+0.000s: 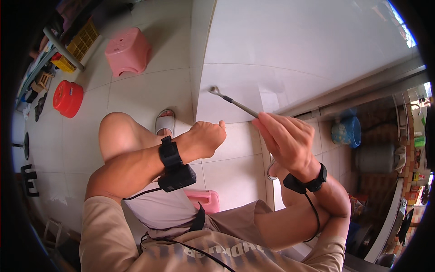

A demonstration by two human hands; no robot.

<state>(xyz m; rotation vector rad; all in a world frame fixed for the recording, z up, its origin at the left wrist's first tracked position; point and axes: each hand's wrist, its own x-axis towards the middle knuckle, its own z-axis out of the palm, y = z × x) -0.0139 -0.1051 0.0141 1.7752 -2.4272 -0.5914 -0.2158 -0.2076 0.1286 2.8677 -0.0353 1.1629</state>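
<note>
My right hand (290, 138) pinches the thin handle of a slim rod-like tool (242, 107). The tool has a dark band partway along and a small rounded metal head, which sits in front of the glossy white tiled surface (253, 41). From this angle I cannot tell whether the head touches that surface. To its left, my left hand (208, 138) is closed in a fist near the surface's lower edge, and anything inside it is hidden. Each wrist wears a black strap with a small box and a cable.
I sit on a pink stool (204, 199). Another pink stool (128, 51) and a red stool (68, 98) stand on the tiled floor to the left, near yellow crates (83, 41). At right are a blue basket (346, 131), a grey cylinder (374, 157) and a doorway track.
</note>
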